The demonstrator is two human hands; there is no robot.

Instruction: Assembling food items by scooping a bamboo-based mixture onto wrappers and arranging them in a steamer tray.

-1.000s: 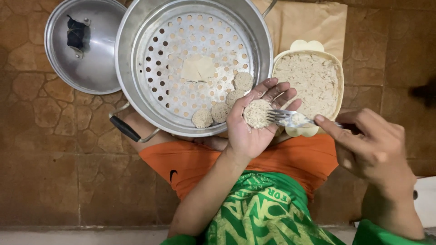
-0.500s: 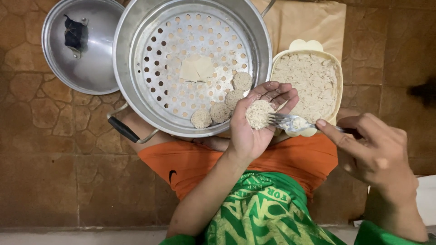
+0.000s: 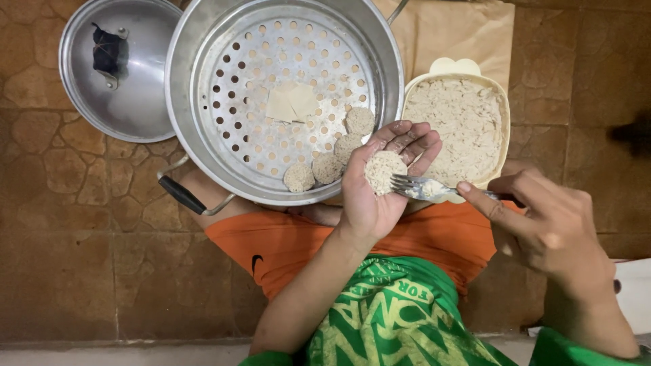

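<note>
Pale, grainy filling is sitting in a small round dumpling (image 3: 384, 171) that is resting in the cupped palm of the left hand (image 3: 375, 186). The left fingers (image 3: 407, 139) are curling loosely upward around it, half open, cradling rather than squeezing. The right hand (image 3: 542, 227) is pinching the handle of a metal fork (image 3: 424, 188), its fingers closed firmly on it, and the tines are lying against the edge of the dumpling with bits of filling clinging to them.

Just behind the fork, a cream-coloured tub (image 3: 498, 91) of the same mixture is standing on a sheet of brown paper (image 3: 447, 30). To the left of the hands, a large steamer pot (image 3: 386, 61) is lying across the person's lap, above orange shorts (image 3: 285, 244). Four finished dumplings (image 3: 328, 167) are lining the near edge of its perforated tray, and a few square wrappers (image 3: 291, 103) are lying near the middle. The pot lid (image 3: 122, 68) is resting upturned on the stone floor (image 3: 68, 224).

Trouble looks most likely to come from the fork: pressing too hard could be tearing the thin wrapper or pushing filling over the rim. Since the dumpling is lying loose in an open palm, a tilt of the wrist could be sending it onto the shorts. The pot also seems to be balancing on the knees, so a shift of the legs might be tipping it.
</note>
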